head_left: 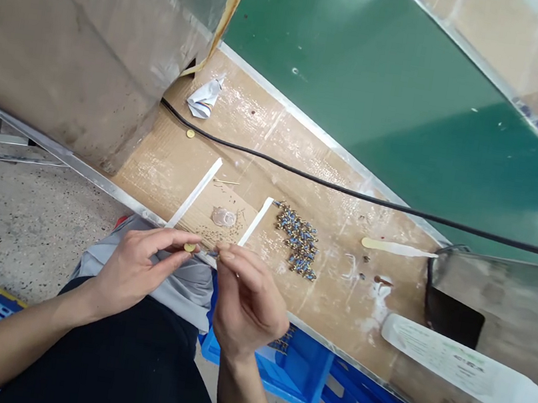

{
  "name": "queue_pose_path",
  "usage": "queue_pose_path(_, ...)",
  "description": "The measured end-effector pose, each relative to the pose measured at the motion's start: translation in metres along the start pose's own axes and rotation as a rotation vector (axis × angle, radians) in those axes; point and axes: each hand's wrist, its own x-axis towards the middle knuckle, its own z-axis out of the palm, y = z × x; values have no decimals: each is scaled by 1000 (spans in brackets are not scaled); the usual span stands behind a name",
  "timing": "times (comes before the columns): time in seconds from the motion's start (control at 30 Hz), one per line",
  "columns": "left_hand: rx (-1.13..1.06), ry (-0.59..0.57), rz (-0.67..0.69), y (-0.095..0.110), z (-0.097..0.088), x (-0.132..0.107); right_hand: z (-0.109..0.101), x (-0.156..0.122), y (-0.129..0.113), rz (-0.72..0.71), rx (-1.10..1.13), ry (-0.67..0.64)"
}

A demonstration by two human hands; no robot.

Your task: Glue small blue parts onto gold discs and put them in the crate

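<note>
Left hand (137, 269) pinches a brass disc (189, 247), right hand (244, 299) grips a small part (210, 254) beside it; mating them apparently needs fine alignment.

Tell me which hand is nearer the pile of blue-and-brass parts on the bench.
Right. The right hand is just down-left of the pile of blue-and-brass parts in the picture, not touching it. The left hand, pinching a brass disc, sits farther left.

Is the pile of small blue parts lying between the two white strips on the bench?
No, the pile of small blue parts lies outside the two white strips, to the right of both.
</note>
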Motion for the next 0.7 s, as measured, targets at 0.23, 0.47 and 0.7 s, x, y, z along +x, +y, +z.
queue_pose_path(0.23, -48, 67, -12, 3, 6, -3, 9, -6, -1, 26, 62, -28)
queue_pose_path(0.47, -1, 120, 16, 7, 10, -3, 13, -11, -5, 40, 92, -29)
queue_pose_path(0.7, 40, 108, 40, 8, 10, -4, 13, -10, -6, 15, 57, -38)
